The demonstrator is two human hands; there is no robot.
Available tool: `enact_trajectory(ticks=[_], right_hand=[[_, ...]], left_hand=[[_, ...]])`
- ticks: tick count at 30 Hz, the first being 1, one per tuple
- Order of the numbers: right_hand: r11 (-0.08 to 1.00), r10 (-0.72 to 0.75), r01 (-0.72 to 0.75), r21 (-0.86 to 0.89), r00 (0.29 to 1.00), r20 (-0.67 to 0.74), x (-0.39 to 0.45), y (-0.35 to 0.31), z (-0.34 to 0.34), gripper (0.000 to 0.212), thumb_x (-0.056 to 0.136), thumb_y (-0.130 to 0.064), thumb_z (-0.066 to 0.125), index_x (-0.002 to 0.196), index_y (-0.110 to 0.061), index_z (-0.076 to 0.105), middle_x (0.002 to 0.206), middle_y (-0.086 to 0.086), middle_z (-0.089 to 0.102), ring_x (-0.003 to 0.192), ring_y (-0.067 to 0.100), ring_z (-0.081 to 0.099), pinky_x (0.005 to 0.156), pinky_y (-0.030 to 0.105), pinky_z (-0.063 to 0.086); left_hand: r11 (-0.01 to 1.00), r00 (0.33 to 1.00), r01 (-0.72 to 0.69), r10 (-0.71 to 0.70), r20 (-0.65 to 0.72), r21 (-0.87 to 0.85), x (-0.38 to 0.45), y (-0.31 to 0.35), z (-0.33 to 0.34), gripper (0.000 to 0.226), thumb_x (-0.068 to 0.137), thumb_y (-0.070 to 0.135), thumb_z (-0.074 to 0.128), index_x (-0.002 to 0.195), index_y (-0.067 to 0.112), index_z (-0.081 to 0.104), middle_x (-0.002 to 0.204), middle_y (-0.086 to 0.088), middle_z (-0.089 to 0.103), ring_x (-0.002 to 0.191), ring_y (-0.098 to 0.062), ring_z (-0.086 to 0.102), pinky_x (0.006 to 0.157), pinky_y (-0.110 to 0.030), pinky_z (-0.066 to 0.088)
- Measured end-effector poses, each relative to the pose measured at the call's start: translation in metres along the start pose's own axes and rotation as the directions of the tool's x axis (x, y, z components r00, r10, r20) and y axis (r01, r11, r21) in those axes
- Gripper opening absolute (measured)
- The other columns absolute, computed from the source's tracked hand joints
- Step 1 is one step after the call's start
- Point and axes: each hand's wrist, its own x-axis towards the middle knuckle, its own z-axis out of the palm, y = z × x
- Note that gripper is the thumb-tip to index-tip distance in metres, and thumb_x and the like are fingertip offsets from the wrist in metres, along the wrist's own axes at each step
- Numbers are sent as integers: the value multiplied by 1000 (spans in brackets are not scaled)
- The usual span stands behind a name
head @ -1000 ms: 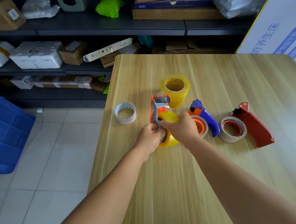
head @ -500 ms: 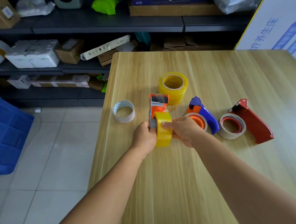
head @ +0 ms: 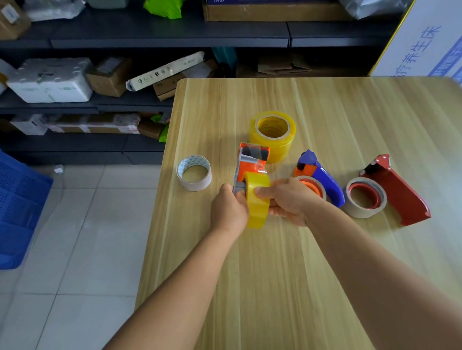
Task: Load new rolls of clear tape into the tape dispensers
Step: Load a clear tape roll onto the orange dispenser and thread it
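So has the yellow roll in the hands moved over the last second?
Yes. The yellow roll, flat and tilted before, now stands on edge against the orange dispenser, nearer the roll stack.

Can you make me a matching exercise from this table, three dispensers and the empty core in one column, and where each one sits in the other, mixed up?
Things:
1. orange dispenser
2. blue dispenser
3. red dispenser
4. empty core

Places:
A. farthest right on the table
B. near the table's left edge
C. held between both hands
D. just right of the right hand

Pairs: 1-C, 2-D, 3-A, 4-B
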Motion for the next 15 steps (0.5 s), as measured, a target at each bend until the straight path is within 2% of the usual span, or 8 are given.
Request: enact_trajectory(ticks=[2, 3, 6, 8, 10, 13, 15], right_hand=[[999, -54, 54, -5, 998, 16, -1, 4, 1, 17, 85, -21, 71, 98, -14, 63, 104, 7, 71, 100, 22, 67, 96, 41, 52], [995, -94, 94, -19, 995, 20, -4, 4, 2, 21, 84, -24, 72, 101, -14, 63, 106, 7, 70, 100, 22, 66, 96, 41, 51], [984, -172, 173, -52, 985, 14, -6, 5, 3, 35, 87, -37, 67, 109, -11, 62, 111, 10, 66, 97, 18, 60, 92, 43, 50], [981, -177, 172, -87, 982, -62, -5, 2, 1, 30, 94, -37, 58, 114, -15, 59, 108, 3, 62, 89, 11, 57, 76, 30, 46], [980, -174, 161, -115, 977, -122, 1, 1, -2, 32, 95, -29, 56, 126, -20, 51, 113, -2, 55, 87, 11, 56, 64, 24, 43], [967, -132, 112, -229, 988, -75, 6, 10, 1, 51, 92, -12, 59, 137, -28, 40, 118, -4, 48, 94, 17, 56, 74, 34, 55], [910, -162, 113, -399, 983, -91, 12, 20, 2, 55, 89, 1, 55, 135, -27, 43, 116, -1, 54, 89, 18, 59, 78, 38, 59]], left_hand=[[978, 991, 114, -100, 88, -174, 4, -2, -1, 20, 99, 25, 39, 88, 11, 47, 77, -1, 52, 71, -19, 48, 56, -30, 37], [942, 978, 187, -151, 145, -278, 7, -4, 0, 21, 99, 28, 39, 93, 12, 51, 84, -4, 58, 76, -20, 53, 64, -31, 44], [785, 922, 376, -265, 282, -492, 17, -11, 0, 21, 96, 32, 45, 105, 20, 59, 102, -9, 69, 96, -28, 64, 90, -46, 52], [716, 902, 424, -285, 324, -554, 20, -12, -4, 22, 96, 22, 46, 111, 19, 61, 101, -9, 71, 93, -26, 65, 89, -43, 52], [639, 881, 471, -302, 365, -608, 16, -10, -11, 24, 96, 8, 45, 111, 14, 63, 96, -11, 70, 87, -25, 64, 83, -38, 53], [524, 829, 559, -372, 418, -643, 10, -15, -9, 28, 95, 1, 42, 112, 8, 63, 103, -18, 69, 90, -30, 64, 88, -47, 53], [517, 817, 564, -463, 344, -644, 7, -20, -3, 27, 99, 11, 38, 114, 14, 60, 111, -16, 66, 94, -30, 63, 84, -47, 55]])
